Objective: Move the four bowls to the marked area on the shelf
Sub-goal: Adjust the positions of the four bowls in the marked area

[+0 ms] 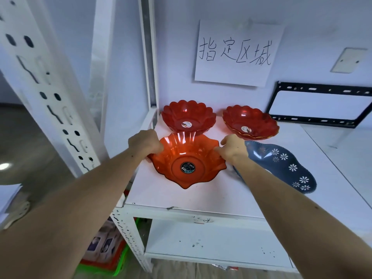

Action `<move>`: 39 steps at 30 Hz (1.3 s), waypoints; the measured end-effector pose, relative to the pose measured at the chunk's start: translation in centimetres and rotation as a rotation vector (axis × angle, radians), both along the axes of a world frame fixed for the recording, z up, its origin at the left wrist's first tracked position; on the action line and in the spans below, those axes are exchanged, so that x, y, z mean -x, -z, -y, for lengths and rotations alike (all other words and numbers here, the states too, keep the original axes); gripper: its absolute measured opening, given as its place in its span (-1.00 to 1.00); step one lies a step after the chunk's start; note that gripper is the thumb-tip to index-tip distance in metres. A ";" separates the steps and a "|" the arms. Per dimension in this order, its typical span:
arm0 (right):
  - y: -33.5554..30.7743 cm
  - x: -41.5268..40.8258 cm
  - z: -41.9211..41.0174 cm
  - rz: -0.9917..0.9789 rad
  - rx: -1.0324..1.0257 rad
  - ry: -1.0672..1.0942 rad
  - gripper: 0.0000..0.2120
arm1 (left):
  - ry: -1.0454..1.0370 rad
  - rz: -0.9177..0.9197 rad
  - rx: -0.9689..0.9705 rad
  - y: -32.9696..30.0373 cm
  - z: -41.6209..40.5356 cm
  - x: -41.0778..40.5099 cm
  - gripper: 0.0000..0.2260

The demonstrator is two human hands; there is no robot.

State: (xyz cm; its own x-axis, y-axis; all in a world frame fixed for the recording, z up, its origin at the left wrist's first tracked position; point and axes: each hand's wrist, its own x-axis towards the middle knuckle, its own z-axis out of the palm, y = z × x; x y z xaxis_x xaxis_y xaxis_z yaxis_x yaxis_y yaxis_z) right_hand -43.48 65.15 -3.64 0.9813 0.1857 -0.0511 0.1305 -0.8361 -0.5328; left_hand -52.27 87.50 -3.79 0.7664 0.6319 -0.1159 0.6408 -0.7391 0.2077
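We have both hands on the translucent orange plastic bowl with the wavy, pointed rim (188, 161) — our left hand (145, 142) pinches its left edge and our right hand (233, 149) its right edge, fingers closed over the rim on each side. The bowl sits at the front left of the white shelf board (191, 195), under the handwritten paper sign (238, 53) taped to the wall. Whether it rests fully on the board or hangs just above it we cannot tell.

Behind it stand the red scalloped plastic bowl (187, 117) at the back left and the red gold-rimmed plastic bowl (250, 122) at the back right. The long blue dish with white flower prints (281, 166) lies just beside our right hand, partly hidden by the wrist.

By our reckoning this is the placing of the last bowl — all four appear to be under the sign. The next move calls for settling the orange bowl flat, then letting go of both edges evenly without nudging the blue dish.
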 end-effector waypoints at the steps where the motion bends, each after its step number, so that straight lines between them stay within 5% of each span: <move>1: -0.1 0.1 -0.1 0.002 0.007 -0.003 -0.72 | 0.003 -0.047 0.031 -0.4 0.0 0.2 -0.90; 3: -0.3 0.3 0.0 0.000 0.034 0.003 -0.83 | 0.018 -0.158 0.119 -1.4 0.1 0.3 -0.91; 6: -0.6 0.5 0.3 -0.037 0.078 0.023 -0.70 | 0.015 -0.274 0.276 -2.0 0.0 0.2 -0.77; 9: -0.7 0.7 0.9 -0.075 0.084 0.037 -0.80 | 0.032 -0.186 0.161 -1.5 0.3 -0.3 -0.71; 14: -0.4 0.4 1.0 -0.085 0.074 0.021 -0.82 | 0.087 0.037 0.042 -0.2 0.4 -1.0 -0.90; 22: 0.1 -0.3 0.1 -0.025 0.061 -0.001 -0.81 | -0.014 -0.227 0.336 -1.5 -0.3 -0.8 -0.91; 29: 0.2 -0.4 0.5 -0.055 0.094 0.043 -0.83 | 0.003 -0.023 0.241 -0.2 -0.3 -1.3 -0.80; 39: 0.7 -0.9 0.6 -0.041 0.063 0.011 -0.76 | -0.026 0.007 0.178 -0.2 -0.2 -1.4 -0.75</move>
State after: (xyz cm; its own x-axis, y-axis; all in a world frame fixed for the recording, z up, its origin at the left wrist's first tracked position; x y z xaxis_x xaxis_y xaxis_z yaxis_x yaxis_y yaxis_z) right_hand -42.60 64.53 -4.29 0.9801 0.1701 -0.1021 0.1005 -0.8695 -0.4836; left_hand -50.86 87.75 -3.56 0.7513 0.6214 -0.2222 0.6572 -0.6738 0.3379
